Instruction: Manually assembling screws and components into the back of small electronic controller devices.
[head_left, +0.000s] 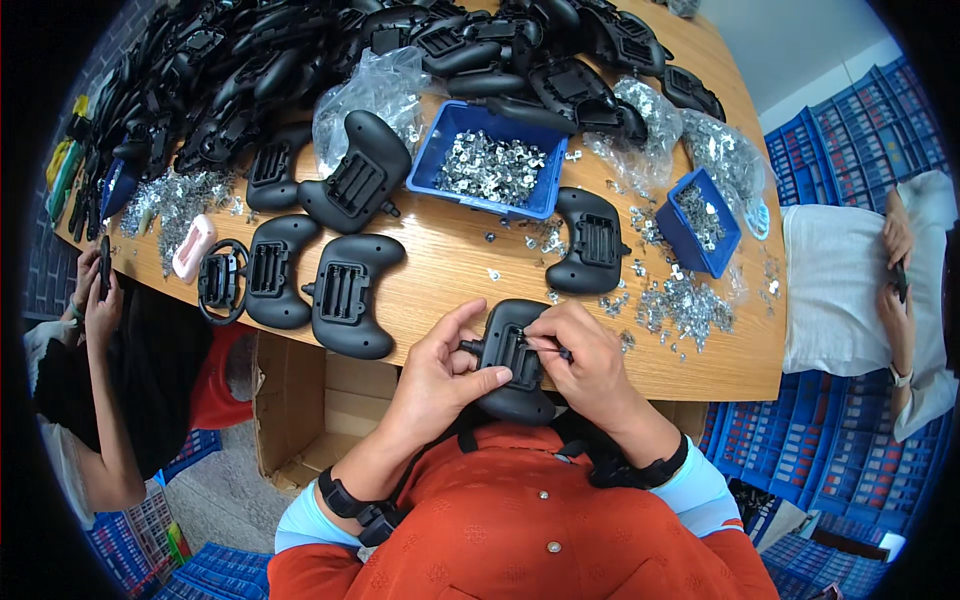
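Note:
A black game controller shell (517, 404) with an open battery compartment lies at the table's front edge. My left hand (437, 365) holds its left side, the thumb on the compartment's rim and the fingers around the handle side. Pressed close over the compartment, my right hand (588, 362) pinches a thin, dark-ended tool (564, 354); its exact kind and its working end are hidden by the fingers. Other controller shells with open compartments lie left (352, 296) and right (588, 240) of my hands.
Blue bins of small metal contacts (430, 170) (712, 262) stand beyond. Loose contacts (690, 308), plastic bags (372, 100) and a large shell pile (250, 75) cover much of the table. People work at left (105, 310) and right (896, 250). A cardboard box (290, 410) sits below.

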